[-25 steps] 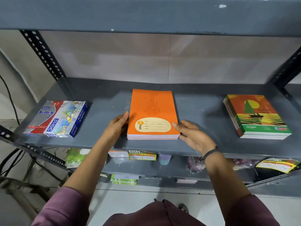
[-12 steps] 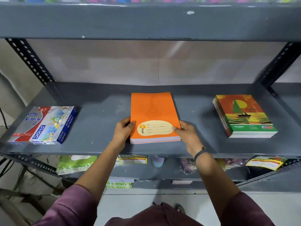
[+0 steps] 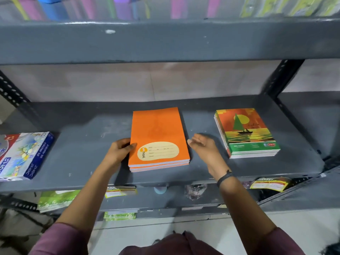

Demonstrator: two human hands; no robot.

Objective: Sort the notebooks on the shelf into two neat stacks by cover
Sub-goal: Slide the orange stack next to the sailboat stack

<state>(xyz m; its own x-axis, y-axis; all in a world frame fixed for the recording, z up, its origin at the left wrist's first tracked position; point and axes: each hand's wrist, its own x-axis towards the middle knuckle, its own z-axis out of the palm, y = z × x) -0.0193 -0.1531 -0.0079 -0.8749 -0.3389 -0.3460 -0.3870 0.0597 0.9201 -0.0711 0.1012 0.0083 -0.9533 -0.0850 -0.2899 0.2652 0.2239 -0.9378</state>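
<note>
A stack of orange notebooks lies in the middle of the grey shelf. My left hand grips the stack's left edge, with the thumb lying on the top cover. Just right of the stack, my right hand hovers with fingers apart and touches nothing. A second stack of notebooks with a sailboat cover sits farther right on the same shelf, squared up.
A blue and red box of pastels lies at the shelf's left end. The upper shelf board hangs close overhead. Packets and labels fill the lower shelf. Perforated uprights frame the sides.
My right hand has come off the orange stack's right edge and now hovers beside it. My left hand keeps its hold. The camera has tilted upward.
</note>
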